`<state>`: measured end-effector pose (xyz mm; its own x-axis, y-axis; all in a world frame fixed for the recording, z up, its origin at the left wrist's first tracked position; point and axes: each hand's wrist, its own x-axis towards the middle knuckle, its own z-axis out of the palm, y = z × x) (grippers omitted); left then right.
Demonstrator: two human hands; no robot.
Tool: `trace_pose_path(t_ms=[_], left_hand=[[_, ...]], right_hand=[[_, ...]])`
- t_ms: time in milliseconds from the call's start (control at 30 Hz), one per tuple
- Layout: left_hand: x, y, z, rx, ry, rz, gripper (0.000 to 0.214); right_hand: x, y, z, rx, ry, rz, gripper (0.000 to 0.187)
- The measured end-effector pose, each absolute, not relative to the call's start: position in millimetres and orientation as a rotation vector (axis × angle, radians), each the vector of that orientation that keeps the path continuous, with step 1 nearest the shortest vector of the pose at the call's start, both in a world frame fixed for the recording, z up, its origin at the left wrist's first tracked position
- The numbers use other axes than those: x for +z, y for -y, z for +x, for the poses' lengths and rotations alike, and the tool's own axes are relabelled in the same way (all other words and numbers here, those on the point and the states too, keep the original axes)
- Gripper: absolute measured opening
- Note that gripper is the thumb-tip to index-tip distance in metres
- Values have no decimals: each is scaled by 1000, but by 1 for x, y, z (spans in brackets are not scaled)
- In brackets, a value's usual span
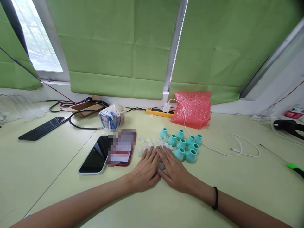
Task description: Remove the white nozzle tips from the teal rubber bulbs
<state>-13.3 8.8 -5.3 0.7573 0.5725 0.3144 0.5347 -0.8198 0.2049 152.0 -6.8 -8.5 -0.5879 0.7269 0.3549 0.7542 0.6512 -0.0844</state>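
Note:
My left hand (146,168) lies palm down on the pale table, its fingers stretched forward. Against it rests my right hand (173,168), also flat, with the fingertips of both meeting. A small translucent piece (161,165) shows in the gap between the thumbs and palms. Beyond the fingertips several more clear and whitish plastic pieces (139,151) are scattered; what lies under the palms is hidden. Just right of my right hand stand several turquoise bulb-shaped pieces (181,143) with round open tops. Neither hand grips anything visible.
Left of my hands lie a red-cased phone (121,155) and a black-screened phone (95,156). Behind are a bagged blue package (109,118), a yellow power strip (154,111) and a red bubble-wrap bag (192,109). A white cable (220,153) and a green-handled screwdriver (293,167) lie right.

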Motion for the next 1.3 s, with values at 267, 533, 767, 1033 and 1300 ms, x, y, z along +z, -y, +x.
trace_pose_path(t_ms=[267,533,767,1033,1300], left_hand=[[-4,-10,-11,603,-868,2850,53],[-6,-10,-14,570,-904,2795,58],[-8,-10,-12,543,-953,2820,60],[-9,-11,-15,517,-1057,2858,47],[-11,-17,-12,568,-1084,2897,34]], right_hand=[[-5,-7,149,-151,2558,-1224,54],[-10,-6,151,3,2419,-1106,49],[-11,-4,149,-165,2519,-1288,56],[-9,-8,153,7,2441,-1105,46],[-8,-6,151,44,2365,-1115,42]])
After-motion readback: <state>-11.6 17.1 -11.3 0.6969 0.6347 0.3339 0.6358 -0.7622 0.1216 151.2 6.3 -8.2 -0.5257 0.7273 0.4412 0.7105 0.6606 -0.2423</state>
